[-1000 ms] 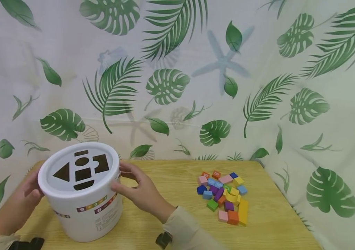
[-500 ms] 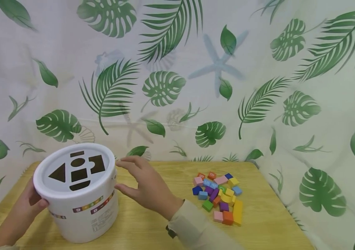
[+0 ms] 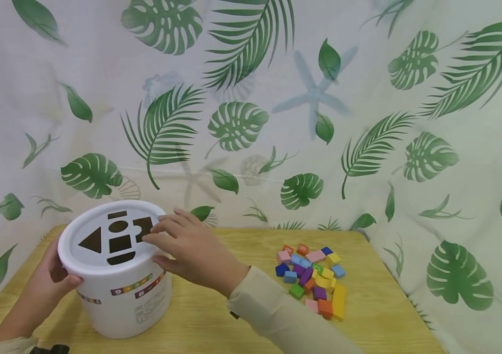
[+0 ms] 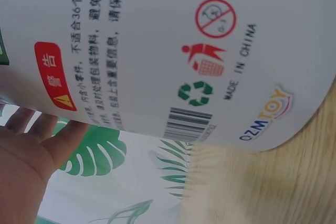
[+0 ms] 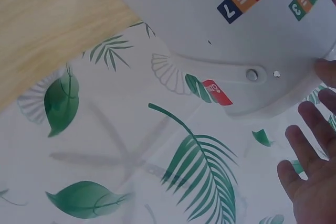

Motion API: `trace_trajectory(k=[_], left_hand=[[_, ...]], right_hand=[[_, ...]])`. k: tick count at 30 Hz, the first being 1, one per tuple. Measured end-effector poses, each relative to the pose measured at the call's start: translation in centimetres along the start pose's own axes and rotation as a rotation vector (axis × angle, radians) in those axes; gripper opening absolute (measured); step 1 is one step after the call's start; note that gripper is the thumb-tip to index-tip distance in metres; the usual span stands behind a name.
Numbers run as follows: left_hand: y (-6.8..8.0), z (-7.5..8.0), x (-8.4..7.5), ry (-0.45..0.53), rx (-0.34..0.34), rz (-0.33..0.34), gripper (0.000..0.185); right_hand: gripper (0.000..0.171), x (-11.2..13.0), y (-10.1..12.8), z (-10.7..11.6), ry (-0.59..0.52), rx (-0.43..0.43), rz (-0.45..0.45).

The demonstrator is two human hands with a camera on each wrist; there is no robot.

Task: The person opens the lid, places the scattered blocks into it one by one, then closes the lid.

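Toward the left of the wooden table [image 3: 215, 314], a white bucket [image 3: 114, 314] stands under its slotted lid [image 3: 89, 259]. The left hand [image 3: 49, 282] grips its side, thumb in front below the lid's edge; the right hand [image 3: 195, 248] is loosely spread at the lid's right edge, though whether it touches I cannot tell. It looks like stiff, smooth plastic, probably light unless filled, perhaps slippery, so best steadied with both palms beneath the lid

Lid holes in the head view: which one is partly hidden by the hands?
The notched hole on the right of the lid: the right hand overlaps it, while the other five holes show whole.
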State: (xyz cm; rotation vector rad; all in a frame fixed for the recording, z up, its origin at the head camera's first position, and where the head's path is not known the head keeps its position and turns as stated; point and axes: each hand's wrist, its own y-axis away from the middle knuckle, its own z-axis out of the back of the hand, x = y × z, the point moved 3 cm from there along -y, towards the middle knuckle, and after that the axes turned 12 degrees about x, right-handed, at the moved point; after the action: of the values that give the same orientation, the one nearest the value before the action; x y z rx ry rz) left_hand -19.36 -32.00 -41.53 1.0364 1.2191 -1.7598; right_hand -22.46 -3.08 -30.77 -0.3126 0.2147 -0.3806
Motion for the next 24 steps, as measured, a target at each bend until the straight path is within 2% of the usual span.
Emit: trace_trajectory(k=[5,12,17,24], left_hand=[[-0.4,-0.2,0.0,0.034,0.013,-0.04,0.092],[0.0,-0.1,0.0,-0.164,0.0,-0.021,0.099],[0.0,0.0,0.2,-0.185,-0.001,-0.006,0.101],[-0.4,0.0,-0.1,-0.196,-0.006,-0.007,0.101]], right_hand=[[0.031,0.5,-0.4,0.6,0.071,0.044,0.05],[0.031,1.7,-0.8,0.2,0.145,0.093,0.083],[0.028,2.1,-0.8,0.0,0.213,0.136,0.092],[0.021,2.0,-1.2,0.3,0.238,0.152,0.117]])
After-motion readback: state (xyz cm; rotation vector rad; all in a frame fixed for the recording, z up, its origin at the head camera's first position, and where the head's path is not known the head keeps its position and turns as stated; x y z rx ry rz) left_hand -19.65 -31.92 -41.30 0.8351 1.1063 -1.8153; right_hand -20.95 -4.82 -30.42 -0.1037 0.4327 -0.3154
